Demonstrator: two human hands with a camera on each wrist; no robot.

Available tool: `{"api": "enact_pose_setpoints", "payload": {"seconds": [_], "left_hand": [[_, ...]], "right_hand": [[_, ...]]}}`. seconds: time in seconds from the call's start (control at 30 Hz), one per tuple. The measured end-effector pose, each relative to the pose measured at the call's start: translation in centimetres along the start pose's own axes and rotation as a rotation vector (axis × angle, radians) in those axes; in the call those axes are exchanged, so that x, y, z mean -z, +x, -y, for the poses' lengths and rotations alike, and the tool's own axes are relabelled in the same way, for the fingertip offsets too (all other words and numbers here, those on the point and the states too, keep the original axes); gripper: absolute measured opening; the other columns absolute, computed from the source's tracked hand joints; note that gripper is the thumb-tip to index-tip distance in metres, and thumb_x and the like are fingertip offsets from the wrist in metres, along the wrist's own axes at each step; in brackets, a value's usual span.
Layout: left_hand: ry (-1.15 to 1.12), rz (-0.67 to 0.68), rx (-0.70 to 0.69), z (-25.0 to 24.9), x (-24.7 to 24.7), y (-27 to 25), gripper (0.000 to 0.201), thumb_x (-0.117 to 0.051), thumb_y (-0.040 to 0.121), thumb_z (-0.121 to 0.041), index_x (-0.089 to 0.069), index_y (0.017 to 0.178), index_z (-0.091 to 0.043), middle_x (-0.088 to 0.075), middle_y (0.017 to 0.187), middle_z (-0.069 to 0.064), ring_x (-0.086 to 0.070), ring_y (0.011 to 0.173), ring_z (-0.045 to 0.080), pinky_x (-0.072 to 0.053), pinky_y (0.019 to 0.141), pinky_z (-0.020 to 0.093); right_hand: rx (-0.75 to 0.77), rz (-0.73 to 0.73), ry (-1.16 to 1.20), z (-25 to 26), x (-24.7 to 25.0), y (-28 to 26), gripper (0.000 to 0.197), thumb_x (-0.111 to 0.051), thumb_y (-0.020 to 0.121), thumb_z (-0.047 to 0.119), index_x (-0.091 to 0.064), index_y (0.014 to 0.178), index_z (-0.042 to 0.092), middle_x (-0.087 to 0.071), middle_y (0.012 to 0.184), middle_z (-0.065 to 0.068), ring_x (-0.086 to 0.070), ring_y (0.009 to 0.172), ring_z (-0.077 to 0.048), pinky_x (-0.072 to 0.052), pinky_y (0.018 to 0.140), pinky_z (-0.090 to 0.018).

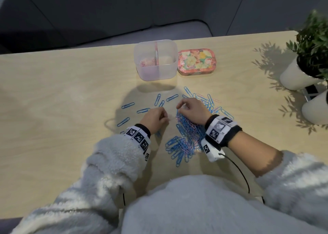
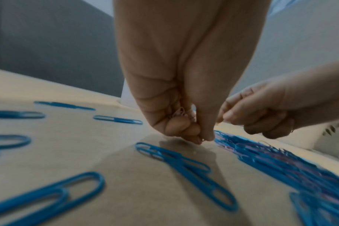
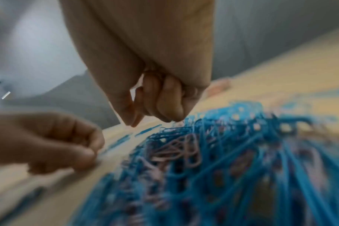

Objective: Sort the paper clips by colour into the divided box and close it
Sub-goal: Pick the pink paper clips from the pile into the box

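Observation:
A tangled pile of blue and pink paper clips [image 1: 186, 132] lies on the table in front of me. My left hand [image 1: 156, 117] is at the pile's left edge. Its curled fingers hold pink clips [image 2: 181, 112] in the palm, and thumb and fingertip pinch together low over the table [image 2: 202, 139]. My right hand [image 1: 191, 109] hovers over the top of the pile [image 3: 184, 146], fingers curled, thumb and forefinger [image 3: 133, 122] pinching a thin pale pink clip that barely shows. The clear divided box [image 1: 170, 70] stands open at the back, with pink clips [image 1: 147, 63] in its left compartment.
The floral lid [image 1: 196, 61] lies flat to the right of the box. Loose blue clips [image 1: 127, 105] are scattered left of my hands. Two white pots with a plant [image 1: 300, 73] stand at the right edge of the table.

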State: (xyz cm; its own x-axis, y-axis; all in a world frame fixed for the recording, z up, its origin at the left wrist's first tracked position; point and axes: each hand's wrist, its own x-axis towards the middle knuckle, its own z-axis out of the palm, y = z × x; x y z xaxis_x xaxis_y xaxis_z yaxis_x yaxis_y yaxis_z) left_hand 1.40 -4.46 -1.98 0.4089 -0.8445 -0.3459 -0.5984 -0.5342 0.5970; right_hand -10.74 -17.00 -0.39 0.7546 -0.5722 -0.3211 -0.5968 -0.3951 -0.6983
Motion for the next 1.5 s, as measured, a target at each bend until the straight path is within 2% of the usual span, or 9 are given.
{"api": "enact_pose_setpoints", "payload": {"seconds": [0.1,0.27,0.4,0.5,0.7,0.9,1.23,1.33,1.5], "left_hand": [[-0.18,0.049,0.071,-0.1,0.4,0.5,0.016,-0.05,0.092,-0.016,-0.059,0.102,-0.008,-0.061,0.097,0.007,-0.055,0.089,0.02,-0.044,0.08,0.031],[-0.536,0.122,0.236,-0.8,0.6,1.1,0.024,-0.038,0.095,-0.009,-0.048,0.075,-0.017,-0.056,0.073,0.003,-0.051,0.061,0.013,-0.041,0.046,0.012],[-0.35,0.112,0.121,-1.5,0.3,1.4,0.011,-0.046,0.092,-0.018,-0.052,0.085,-0.013,-0.051,0.067,-0.003,-0.048,0.062,0.013,-0.04,0.06,0.025],[-0.096,0.108,-0.02,-2.0,-0.2,1.5,0.009,-0.057,0.087,-0.02,-0.061,0.09,-0.013,-0.044,0.061,-0.006,-0.042,0.058,0.013,-0.031,0.055,0.026],[0.194,0.061,-0.13,-2.0,-0.3,1.0,0.013,-0.054,0.088,-0.017,-0.067,0.092,-0.015,-0.061,0.092,0.008,-0.057,0.083,0.025,-0.042,0.071,0.032],[0.188,0.062,-0.107,-0.3,0.4,-0.1,0.011,-0.054,0.086,-0.013,-0.064,0.091,-0.013,-0.061,0.094,0.008,-0.057,0.086,0.026,-0.043,0.073,0.031],[0.236,0.04,-0.108,1.8,0.6,-2.1,0.011,-0.052,0.087,-0.011,-0.062,0.094,-0.011,-0.061,0.099,0.01,-0.057,0.091,0.027,-0.044,0.079,0.037],[0.205,0.028,-0.117,2.5,1.2,-2.8,0.012,-0.051,0.087,-0.008,-0.059,0.096,-0.009,-0.061,0.099,0.01,-0.055,0.093,0.026,-0.04,0.078,0.032],[0.108,-0.103,-0.045,2.3,5.4,-1.8,0.008,-0.05,0.09,-0.008,-0.056,0.093,-0.01,-0.046,0.075,-0.003,-0.041,0.07,0.015,-0.028,0.067,0.024]], "right_hand": [[0.059,0.039,-0.301,-0.1,-0.4,0.6,0.016,-0.055,0.086,0.024,-0.067,0.098,0.023,-0.063,0.088,0.002,-0.058,0.08,-0.019,-0.038,0.069,-0.027],[-0.027,-0.055,-0.298,-0.5,0.7,1.4,0.021,-0.052,0.087,0.019,-0.069,0.1,0.022,-0.069,0.103,-0.006,-0.061,0.098,-0.028,-0.046,0.076,-0.033],[-0.011,-0.067,-0.288,-0.3,0.8,0.6,0.018,-0.055,0.084,0.02,-0.07,0.095,0.021,-0.067,0.093,-0.002,-0.06,0.095,-0.025,-0.038,0.07,-0.028],[-0.009,-0.006,-0.324,0.1,-0.4,0.0,0.017,-0.057,0.08,0.021,-0.07,0.089,0.019,-0.067,0.097,-0.002,-0.061,0.095,-0.027,-0.044,0.073,-0.031],[-0.099,-0.024,-0.292,0.2,-0.7,0.7,0.014,-0.056,0.08,0.017,-0.07,0.082,0.016,-0.07,0.094,-0.007,-0.063,0.09,-0.03,-0.045,0.07,-0.031],[-0.108,-0.012,-0.309,0.7,-0.7,0.6,0.018,-0.061,0.081,0.027,-0.07,0.084,0.012,-0.07,0.091,-0.006,-0.063,0.088,-0.027,-0.038,0.067,-0.028],[0.031,0.108,-0.332,2.1,-3.4,-0.1,0.011,-0.062,0.081,0.029,-0.066,0.087,0.02,-0.066,0.103,-0.005,-0.058,0.1,-0.025,-0.042,0.079,-0.031],[0.057,0.095,-0.361,2.4,-4.1,-0.5,0.016,-0.064,0.081,0.033,-0.064,0.089,0.02,-0.066,0.101,-0.005,-0.06,0.097,-0.025,-0.042,0.077,-0.031],[0.05,0.192,-0.36,2.4,-4.5,-0.6,0.01,-0.059,0.085,0.023,-0.064,0.086,0.014,-0.067,0.098,-0.007,-0.062,0.094,-0.027,-0.044,0.074,-0.032]]}}
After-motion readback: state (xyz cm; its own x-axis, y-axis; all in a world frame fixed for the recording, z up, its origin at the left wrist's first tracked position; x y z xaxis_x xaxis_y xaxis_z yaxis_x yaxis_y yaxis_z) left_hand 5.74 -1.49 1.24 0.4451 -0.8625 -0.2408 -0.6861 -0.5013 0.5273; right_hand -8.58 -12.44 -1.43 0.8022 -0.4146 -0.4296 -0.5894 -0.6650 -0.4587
